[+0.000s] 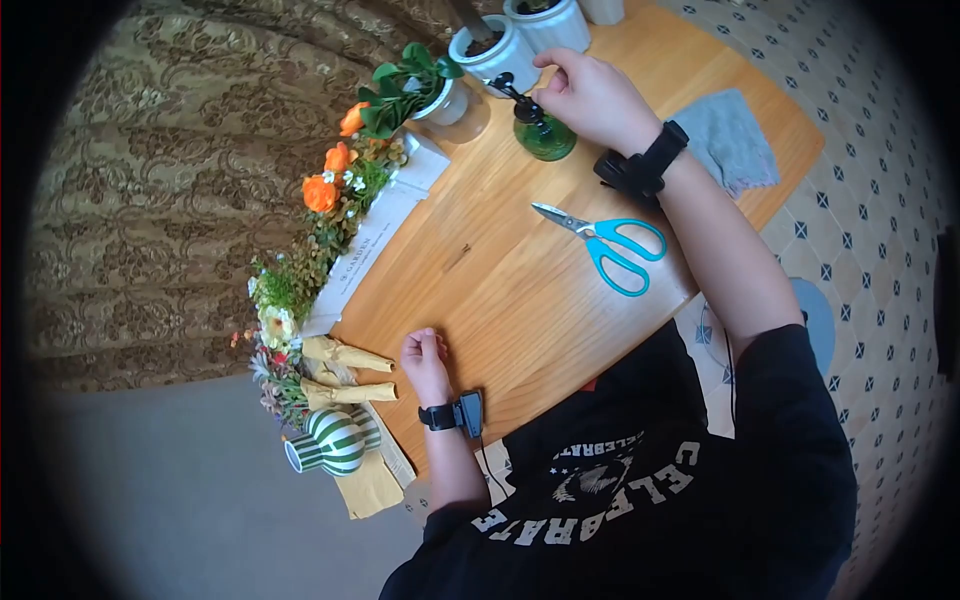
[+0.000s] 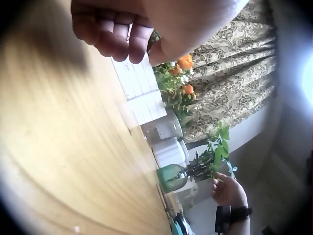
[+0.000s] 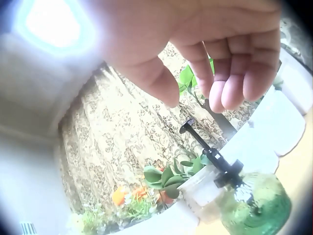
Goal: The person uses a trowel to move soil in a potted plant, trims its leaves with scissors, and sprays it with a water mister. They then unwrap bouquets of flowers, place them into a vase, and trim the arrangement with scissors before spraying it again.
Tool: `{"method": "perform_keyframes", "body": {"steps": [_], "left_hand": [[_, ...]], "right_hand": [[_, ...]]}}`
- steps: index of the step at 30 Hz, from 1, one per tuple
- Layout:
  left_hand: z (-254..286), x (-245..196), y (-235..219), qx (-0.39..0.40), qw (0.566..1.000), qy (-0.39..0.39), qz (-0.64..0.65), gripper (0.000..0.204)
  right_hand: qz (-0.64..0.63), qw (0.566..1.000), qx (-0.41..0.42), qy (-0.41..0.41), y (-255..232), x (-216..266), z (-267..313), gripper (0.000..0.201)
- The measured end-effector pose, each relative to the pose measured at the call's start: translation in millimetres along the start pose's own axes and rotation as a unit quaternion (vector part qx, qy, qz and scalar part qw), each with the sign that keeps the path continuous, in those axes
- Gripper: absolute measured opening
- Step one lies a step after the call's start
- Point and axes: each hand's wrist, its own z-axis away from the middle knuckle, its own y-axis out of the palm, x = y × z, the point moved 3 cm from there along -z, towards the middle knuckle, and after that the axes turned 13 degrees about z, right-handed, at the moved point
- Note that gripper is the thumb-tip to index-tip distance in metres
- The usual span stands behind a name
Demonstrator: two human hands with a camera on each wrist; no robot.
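The right hand hovers beside the black pump top of a green glass spray bottle. In the right wrist view its loosely bent fingers hold nothing, and the bottle's black plunger stands just below them, apart from the fingertips. The left hand rests at the table's near left part with fingers loosely curled and nothing in them, as the left wrist view shows the same hand. Turquoise-handled scissors lie on the wooden table between the hands, blades partly apart.
A grey cloth lies near the right edge. White pots, a leafy plant and a white planter box with flowers line the far side. Paper-wrapped rolls and a green-striped vase are at the left.
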Motion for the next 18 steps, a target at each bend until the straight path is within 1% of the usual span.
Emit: {"method": "perform_keyframes", "body": {"steps": [3, 4, 7, 11, 12, 13, 15, 17, 18], "left_hand": [[6.3, 10.9, -5.3, -0.008, 0.999, 0.036, 0.019, 0.018], [7.8, 13.8, -5.4, -0.015, 0.998, 0.053, 0.021, 0.018], [7.8, 17.1, -4.2, -0.022, 0.997, 0.066, 0.043, 0.018], [5.9, 21.4, -6.2, -0.022, 0.996, 0.056, 0.068, 0.017], [5.5, 23.4, -6.5, -0.018, 0.995, 0.053, 0.082, 0.016], [5.6, 25.3, -7.7, -0.013, 0.994, 0.05, 0.096, 0.015], [6.4, 25.4, -10.6, -0.012, 0.993, 0.036, 0.113, 0.013], [8.2, 21.9, -11.1, -0.021, 0.989, 0.021, 0.144, 0.012], [8.5, 23.1, -15.4, -0.032, 0.99, 0.027, 0.136, 0.012]], "right_hand": [[-0.005, 1.0, -0.005, 0.004, 18.1, -6.6, 0.8, 0.042], [0.0, 1.0, 0.016, 0.016, 24.6, -9.1, 1.8, 0.043], [0.028, 0.999, 0.022, 0.001, 34.5, -7.6, 3.7, 0.044], [0.054, 0.998, 0.026, 0.0, 42.8, -2.5, -12.4, 0.042], [0.058, 0.998, 0.012, -0.013, 46.3, -3.5, -15.3, 0.041], [0.029, 0.999, 0.027, -0.001, 47.8, -3.1, -16.7, 0.041], [-0.022, 0.997, 0.072, 0.014, 60.5, -17.2, -24.1, 0.039], [-0.134, 0.983, 0.115, 0.051, 61.0, -14.4, -21.5, 0.036], [-0.188, 0.97, 0.137, 0.07, 61.5, -11.6, -19.9, 0.034]]}}
